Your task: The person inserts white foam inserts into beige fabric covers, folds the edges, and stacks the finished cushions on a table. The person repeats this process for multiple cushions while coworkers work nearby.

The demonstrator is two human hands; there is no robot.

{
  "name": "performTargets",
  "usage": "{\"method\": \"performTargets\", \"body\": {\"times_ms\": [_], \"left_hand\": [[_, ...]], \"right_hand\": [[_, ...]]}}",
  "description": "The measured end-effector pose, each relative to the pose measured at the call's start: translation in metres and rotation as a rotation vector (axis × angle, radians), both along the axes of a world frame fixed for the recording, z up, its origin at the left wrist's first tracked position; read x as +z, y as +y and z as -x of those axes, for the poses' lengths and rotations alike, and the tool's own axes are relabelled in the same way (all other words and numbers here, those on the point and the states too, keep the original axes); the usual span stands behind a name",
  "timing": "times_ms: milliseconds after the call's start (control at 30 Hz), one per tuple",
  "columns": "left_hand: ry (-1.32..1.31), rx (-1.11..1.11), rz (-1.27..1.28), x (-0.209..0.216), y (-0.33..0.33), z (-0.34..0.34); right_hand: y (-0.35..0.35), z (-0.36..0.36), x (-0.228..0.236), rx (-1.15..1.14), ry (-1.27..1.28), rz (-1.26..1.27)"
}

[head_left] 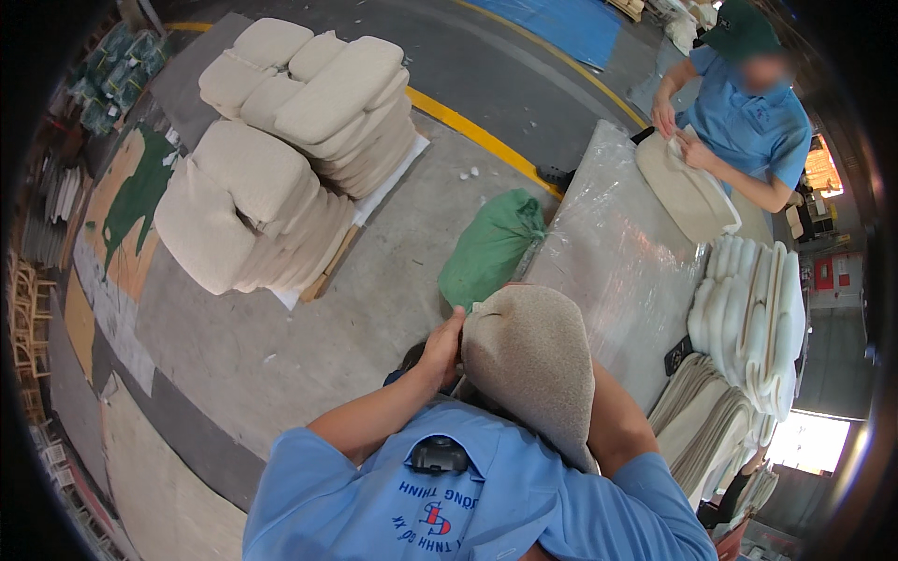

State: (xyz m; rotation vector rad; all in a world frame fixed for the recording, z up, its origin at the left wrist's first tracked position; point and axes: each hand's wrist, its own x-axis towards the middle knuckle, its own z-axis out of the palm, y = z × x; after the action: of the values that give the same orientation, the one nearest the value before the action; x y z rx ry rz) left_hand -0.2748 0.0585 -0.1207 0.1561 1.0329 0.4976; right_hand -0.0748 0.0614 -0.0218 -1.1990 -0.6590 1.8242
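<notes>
A beige fabric-covered cushion (pixel 531 360) stands tilted up close against my chest. My left hand (pixel 442 348) grips its left edge near a corner, thumb and fingers closed on the fabric. My right forearm passes behind the cushion's right side, so the right hand is hidden. Just beyond the cushion, a tied green sack (pixel 488 245) rests on the floor beside the plastic-covered table (pixel 608 252). Across that table, a co-worker in a blue shirt pinches the edge of another beige cushion (pixel 681 182) with both hands.
Tall stacks of beige cushions (pixel 245 187) stand on a pallet at the left. White foam pads (pixel 744 313) are piled at the table's right end, with folded beige fabric (pixel 697 411) nearer me. A yellow line (pixel 477 136) crosses the floor behind the sack.
</notes>
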Motion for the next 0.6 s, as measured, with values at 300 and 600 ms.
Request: {"method": "performTargets", "body": {"times_ms": [300,600], "left_hand": [[0.118,-0.08,-0.079,-0.002,0.008,-0.002],[0.021,-0.807,-0.93,0.02,0.072,0.025]], "right_hand": [[-0.003,-0.001,-0.022,-0.074,0.11,0.006],[-0.018,-0.04,0.008,-0.21,-0.511,-0.057]]}}
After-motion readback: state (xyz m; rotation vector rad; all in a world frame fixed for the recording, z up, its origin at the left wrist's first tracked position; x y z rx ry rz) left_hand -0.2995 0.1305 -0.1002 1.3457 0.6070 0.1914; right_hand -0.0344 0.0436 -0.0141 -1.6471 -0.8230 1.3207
